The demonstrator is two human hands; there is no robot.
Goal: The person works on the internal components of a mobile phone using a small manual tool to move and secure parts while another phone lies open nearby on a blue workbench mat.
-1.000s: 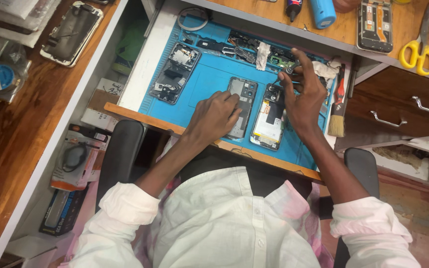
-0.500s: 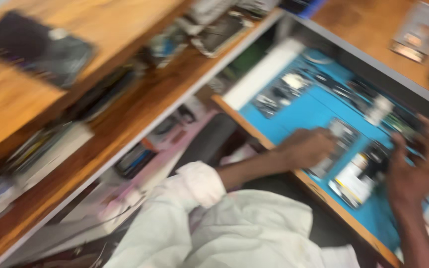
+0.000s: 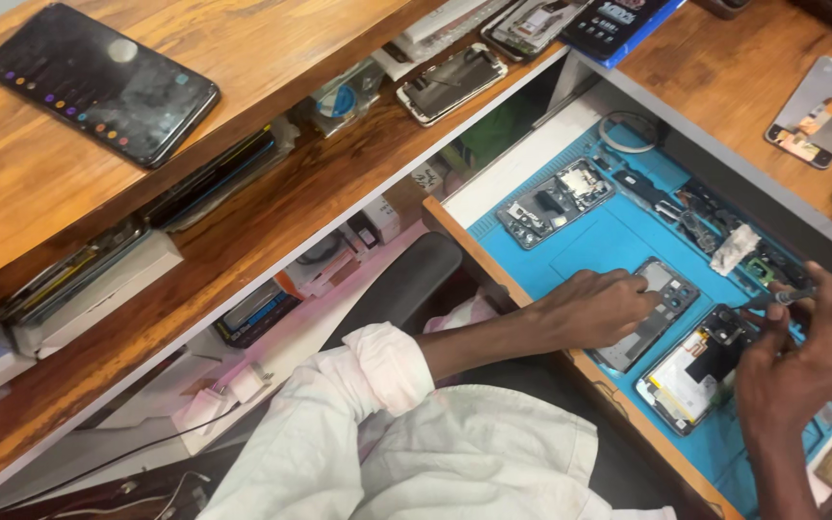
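Swung left since a second ago, now taking in more of the wooden counter [image 3: 272, 207], with both hands kept on the blue work mat [image 3: 618, 241] in the open drawer. Nearest, white rolled-up sleeves; then left hand [image 3: 597, 308] lying fingers-down, loosely spread, on a grey phone back frame [image 3: 649, 310], and right hand [image 3: 793, 368] pinching a thin metal tool [image 3: 772, 300] above an opened phone [image 3: 700, 364] with white battery showing, just beside the frame. Farther off, another bare phone frame [image 3: 556, 200] on the mat, and a dark phone [image 3: 100, 82] face-up on the upper counter.
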